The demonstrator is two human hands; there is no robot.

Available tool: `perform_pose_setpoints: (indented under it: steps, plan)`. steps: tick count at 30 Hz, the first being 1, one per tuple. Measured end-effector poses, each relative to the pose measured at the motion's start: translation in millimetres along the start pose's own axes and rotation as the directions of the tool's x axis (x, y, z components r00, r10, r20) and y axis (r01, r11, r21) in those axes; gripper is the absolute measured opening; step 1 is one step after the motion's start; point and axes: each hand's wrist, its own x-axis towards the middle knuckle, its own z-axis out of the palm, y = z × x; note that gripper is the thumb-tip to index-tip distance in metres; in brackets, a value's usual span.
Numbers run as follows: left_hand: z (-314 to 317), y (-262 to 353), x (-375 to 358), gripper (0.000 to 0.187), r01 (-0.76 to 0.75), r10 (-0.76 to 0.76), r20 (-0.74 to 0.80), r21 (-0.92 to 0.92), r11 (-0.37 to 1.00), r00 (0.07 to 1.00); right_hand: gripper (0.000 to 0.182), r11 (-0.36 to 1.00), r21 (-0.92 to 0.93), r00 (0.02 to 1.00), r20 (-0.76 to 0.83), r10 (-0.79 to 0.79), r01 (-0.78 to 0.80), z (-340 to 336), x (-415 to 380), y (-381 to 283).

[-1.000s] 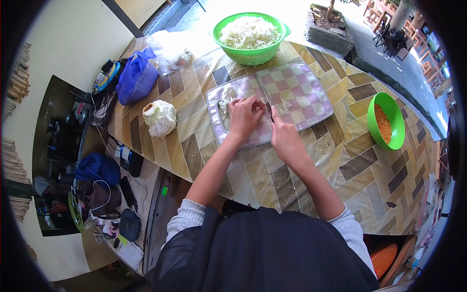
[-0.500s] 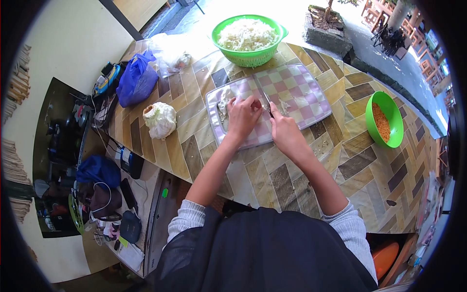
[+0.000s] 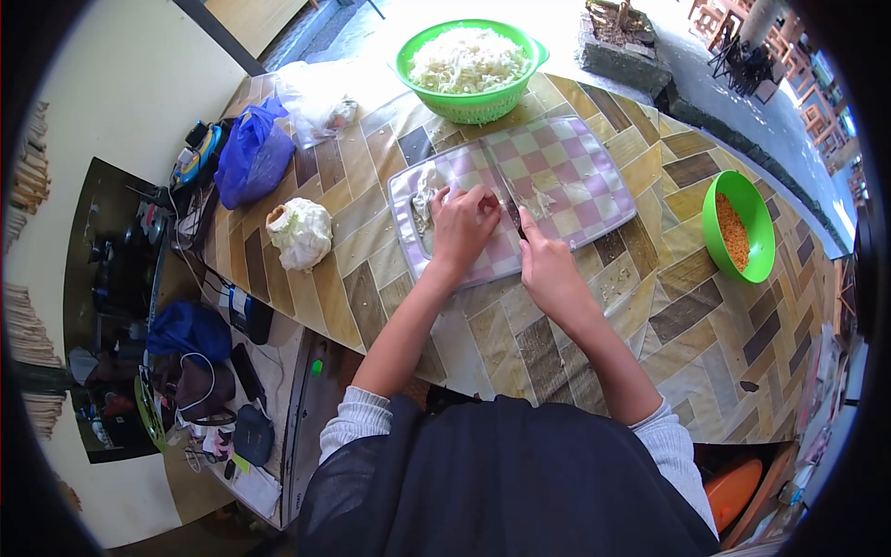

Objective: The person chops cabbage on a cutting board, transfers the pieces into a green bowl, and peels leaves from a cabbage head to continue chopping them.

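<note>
Mid-frame, you're wrapping right hand (image 3: pixel 549 269) round knife (image 3: pixel 514 214); left hand (image 3: pixel 461 225) half-curling, hold unclear; both barely shifting, knife work seemingly continuing

The chopping board (image 3: pixel 596 169) is showing a smooth, glossy surface, like plastic. The knife (image 3: pixel 509 195) is having a metal-looking blade. The colander (image 3: pixel 473 110) and the bowl (image 3: pixel 763 243) are looking like shiny plastic; the black garment (image 3: pixel 501 483) is appearing as matt cloth.

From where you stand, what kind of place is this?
Maybe a food-preparation spot at a small eatery. A green basket heaped with pale shreds and a checkered cutting board sit on the table, and wooden furniture stands outside.
</note>
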Motion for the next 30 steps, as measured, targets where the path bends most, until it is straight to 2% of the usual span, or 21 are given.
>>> perform_pose_setpoints:
  steps: [3,6,11,15,18,21,24,27,30]
  plan:
    - [1,0,1,0.01,0.016,-0.016,0.001,-0.01,1.0,1.0,0.053,0.993,-0.116,0.999,0.02,0.027,-0.024,9,-1,-1]
    - [0,0,0,0.012,0.032,-0.032,0.01,-0.016,0.999,0.999,0.052,0.988,-0.157,0.998,-0.067,0.003,-0.014,29,-7,5]
    - [-1,0,-1,0.011,-0.043,0.043,-0.008,0.041,0.998,0.999,0.058,0.966,-0.257,0.997,-0.07,-0.023,0.004,38,10,17]
    - [-14,2,-5,0.009,-0.12,0.119,0.011,0.04,0.992,0.993,0.058,0.986,-0.157,0.997,-0.042,-0.058,0.051,27,26,18]
    - [-10,1,-4,0.01,-0.066,0.065,0.029,0.051,0.996,0.997,0.056,0.997,-0.055,0.998,-0.03,-0.05,0.048,13,18,6]
    - [-5,0,-4,0.009,-0.015,0.015,0.004,-0.035,0.999,1.0,0.058,0.994,-0.109,1.0,-0.001,-0.005,0.005,19,8,8]
    - [-4,0,-4,0.009,-0.01,0.01,0.0,-0.028,1.0,1.0,0.06,0.984,-0.176,1.0,-0.018,-0.012,0.009,28,-3,7]
    - [-5,-1,-4,0.01,-0.005,0.005,0.009,-0.02,1.0,1.0,0.052,0.968,-0.25,0.998,-0.056,0.001,-0.015,42,-3,13]
    - [-5,2,-3,0.013,0.011,-0.011,-0.025,0.009,1.0,1.0,0.052,0.971,-0.238,0.994,-0.103,-0.033,0.008,43,11,15]
